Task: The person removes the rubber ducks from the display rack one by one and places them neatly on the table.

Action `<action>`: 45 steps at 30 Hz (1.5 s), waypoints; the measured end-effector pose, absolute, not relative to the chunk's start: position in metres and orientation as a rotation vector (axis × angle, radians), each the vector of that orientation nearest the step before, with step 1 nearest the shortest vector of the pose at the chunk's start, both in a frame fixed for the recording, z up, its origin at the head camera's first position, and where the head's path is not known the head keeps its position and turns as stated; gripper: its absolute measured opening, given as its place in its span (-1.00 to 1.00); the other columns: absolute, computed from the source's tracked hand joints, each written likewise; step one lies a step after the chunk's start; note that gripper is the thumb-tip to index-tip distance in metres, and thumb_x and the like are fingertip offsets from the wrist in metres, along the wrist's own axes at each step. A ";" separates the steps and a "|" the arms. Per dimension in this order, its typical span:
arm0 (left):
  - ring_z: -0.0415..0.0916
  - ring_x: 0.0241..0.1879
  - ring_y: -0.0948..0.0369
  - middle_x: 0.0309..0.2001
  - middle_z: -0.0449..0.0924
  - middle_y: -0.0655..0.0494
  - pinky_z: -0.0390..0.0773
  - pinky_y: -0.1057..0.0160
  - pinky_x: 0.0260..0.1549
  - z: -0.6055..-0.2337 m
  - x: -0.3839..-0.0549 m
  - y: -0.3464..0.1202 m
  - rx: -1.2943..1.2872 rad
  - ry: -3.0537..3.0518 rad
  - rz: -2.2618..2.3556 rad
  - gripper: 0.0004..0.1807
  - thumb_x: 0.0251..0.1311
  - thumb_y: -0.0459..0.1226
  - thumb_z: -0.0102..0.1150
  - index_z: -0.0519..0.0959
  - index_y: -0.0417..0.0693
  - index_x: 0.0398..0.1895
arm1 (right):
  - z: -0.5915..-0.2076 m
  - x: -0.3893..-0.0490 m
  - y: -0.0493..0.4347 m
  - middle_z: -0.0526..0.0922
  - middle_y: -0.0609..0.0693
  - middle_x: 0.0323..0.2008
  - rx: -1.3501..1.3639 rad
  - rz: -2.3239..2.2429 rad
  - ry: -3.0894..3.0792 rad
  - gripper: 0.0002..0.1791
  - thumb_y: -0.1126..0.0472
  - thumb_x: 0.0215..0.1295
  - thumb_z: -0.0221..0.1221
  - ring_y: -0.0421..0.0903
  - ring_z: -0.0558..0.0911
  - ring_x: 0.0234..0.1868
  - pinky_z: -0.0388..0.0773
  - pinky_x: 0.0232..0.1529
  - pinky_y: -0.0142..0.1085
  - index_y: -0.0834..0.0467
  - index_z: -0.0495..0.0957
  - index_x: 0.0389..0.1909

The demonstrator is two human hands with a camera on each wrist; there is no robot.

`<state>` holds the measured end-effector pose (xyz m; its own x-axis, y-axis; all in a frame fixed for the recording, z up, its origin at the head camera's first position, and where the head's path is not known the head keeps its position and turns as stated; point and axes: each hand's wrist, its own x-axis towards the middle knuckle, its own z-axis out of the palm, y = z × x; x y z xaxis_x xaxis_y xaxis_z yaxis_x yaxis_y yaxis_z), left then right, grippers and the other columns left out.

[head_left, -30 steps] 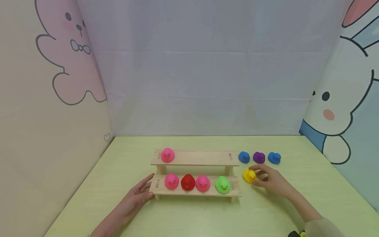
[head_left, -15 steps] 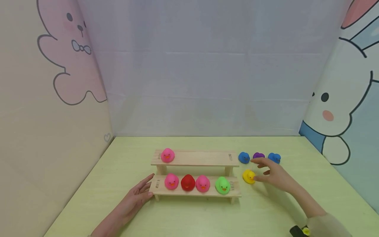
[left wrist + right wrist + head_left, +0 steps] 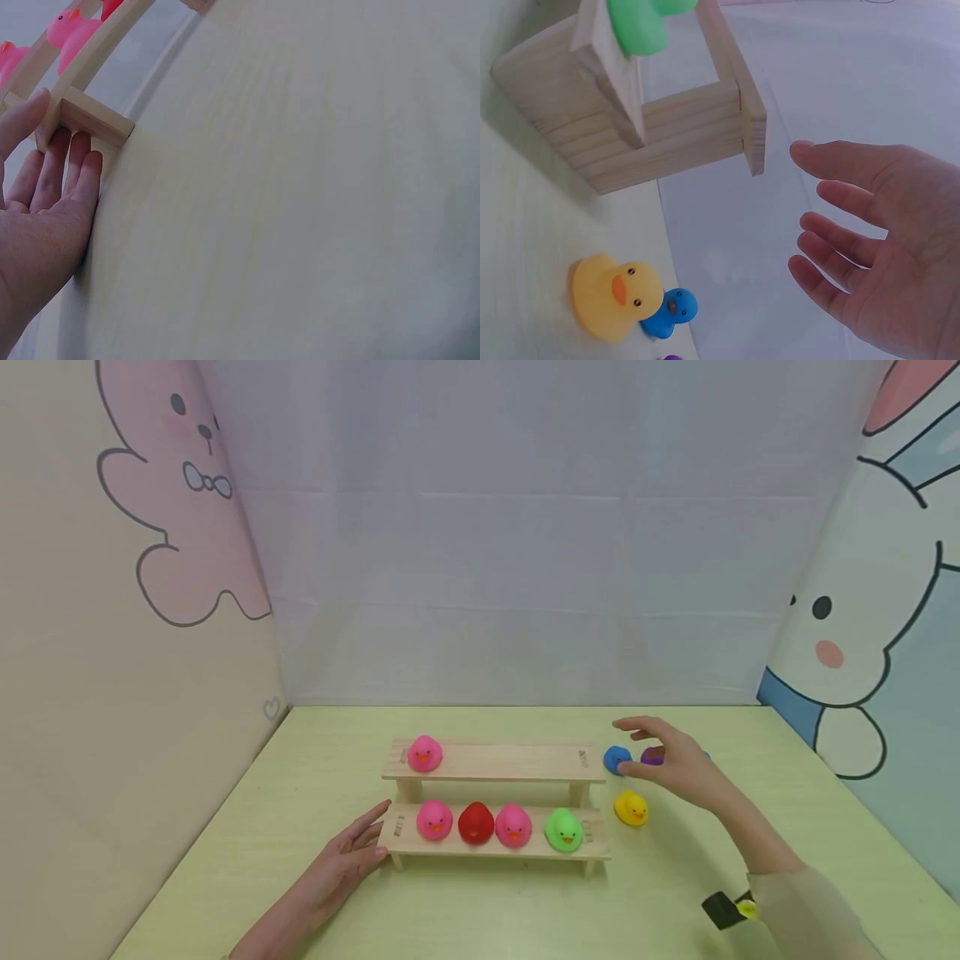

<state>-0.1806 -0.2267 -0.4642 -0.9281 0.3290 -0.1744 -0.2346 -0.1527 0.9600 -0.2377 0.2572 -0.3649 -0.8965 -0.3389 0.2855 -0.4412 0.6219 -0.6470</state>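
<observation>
A two-step wooden stand [image 3: 517, 760] bears a pink rubber duck [image 3: 425, 753] on its upper step. On the lower step are another pink duck [image 3: 434, 820], a red duck [image 3: 476, 823], a third pink duck [image 3: 513, 825] and a green duck [image 3: 564, 830]. My left hand [image 3: 341, 868] holds the lower step's left end, thumb at the front corner. My right hand [image 3: 678, 766], fingers spread and holding nothing, is over the ducks right of the stand. A blue duck [image 3: 617, 760] shows by its thumb; a purple duck [image 3: 651, 756] is partly hidden behind the hand.
A yellow duck [image 3: 631, 808] sits on the pale table [image 3: 525, 910], right of the stand. Another blue duck [image 3: 707, 756] is almost covered by my right hand. A black device [image 3: 722, 910] shows by the right sleeve. Printed fabric walls surround the table.
My right hand has let go of the yellow duck and moved up and away, over the blue and purple ducks. The yellow duck stays beside the stand. My left hand has not moved.
</observation>
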 end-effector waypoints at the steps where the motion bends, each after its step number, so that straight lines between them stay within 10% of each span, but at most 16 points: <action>1: 0.26 0.26 0.11 0.39 0.05 -0.20 0.31 0.24 0.16 -0.464 -0.181 -0.227 0.108 1.759 2.135 -0.22 0.28 -0.40 0.09 -0.01 0.00 0.51 | -0.362 -0.239 0.254 0.43 0.14 0.17 0.668 1.142 -2.692 -0.37 0.12 0.17 0.34 0.15 0.46 0.06 0.51 -0.04 0.02 0.15 0.37 0.25; 45: 0.25 0.26 0.11 0.38 0.07 -0.18 0.30 0.27 0.15 -0.466 -0.182 -0.228 0.121 1.755 2.137 -0.23 0.29 -0.42 0.07 -0.01 0.02 0.51 | -0.354 -0.262 0.044 0.49 -0.16 0.09 1.010 1.562 -2.318 -0.51 0.21 0.19 0.32 -0.15 0.44 0.05 0.49 -0.02 -0.10 0.04 0.51 0.16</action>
<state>-0.1816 -0.2281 -0.4662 -0.9272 0.3354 -0.1666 -0.2285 -0.1544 0.9612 -0.2622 0.0442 -0.3545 -0.7564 -0.4377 0.4861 -0.6148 0.2222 -0.7567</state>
